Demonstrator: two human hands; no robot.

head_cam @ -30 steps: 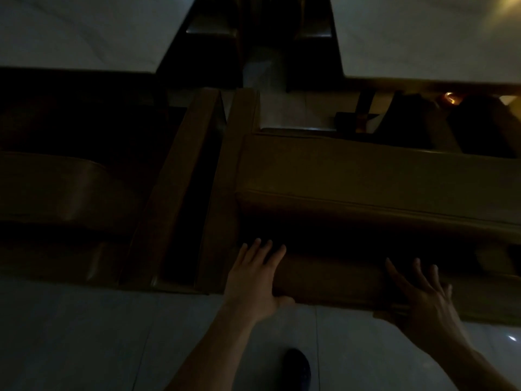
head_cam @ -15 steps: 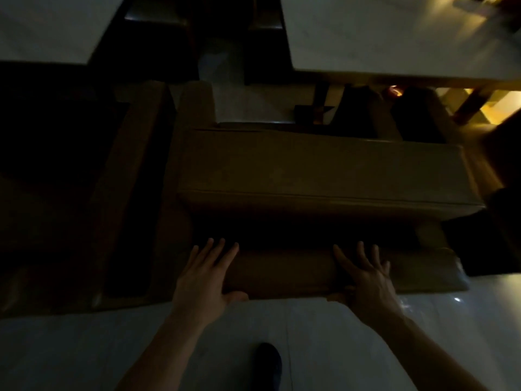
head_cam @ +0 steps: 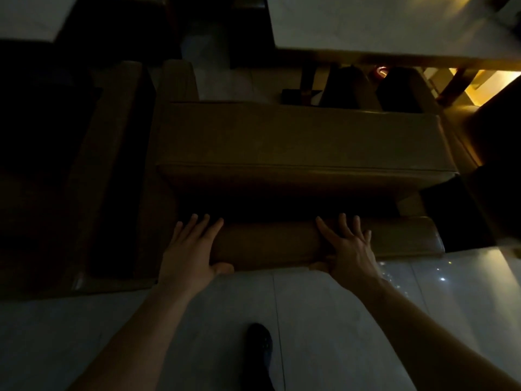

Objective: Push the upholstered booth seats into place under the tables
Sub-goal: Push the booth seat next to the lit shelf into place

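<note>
A brown upholstered booth seat fills the middle of the dim head view, its padded backrest top nearest me. My left hand lies flat on the left end of that backrest, fingers spread over the top and thumb hooked under the near edge. My right hand grips it the same way further right. A pale marble table stands beyond the seat at the upper right, its edge overhanging the seat's far side.
A second booth seat stands back to back on the left, with another pale table at the upper left. Glossy tiled floor lies under me, my dark shoe on it. Warm light glows at the far right.
The view has shifted right, so the seat now sits centred. Both hands have stayed on the backrest, and the right hand has closed in over its top edge.
</note>
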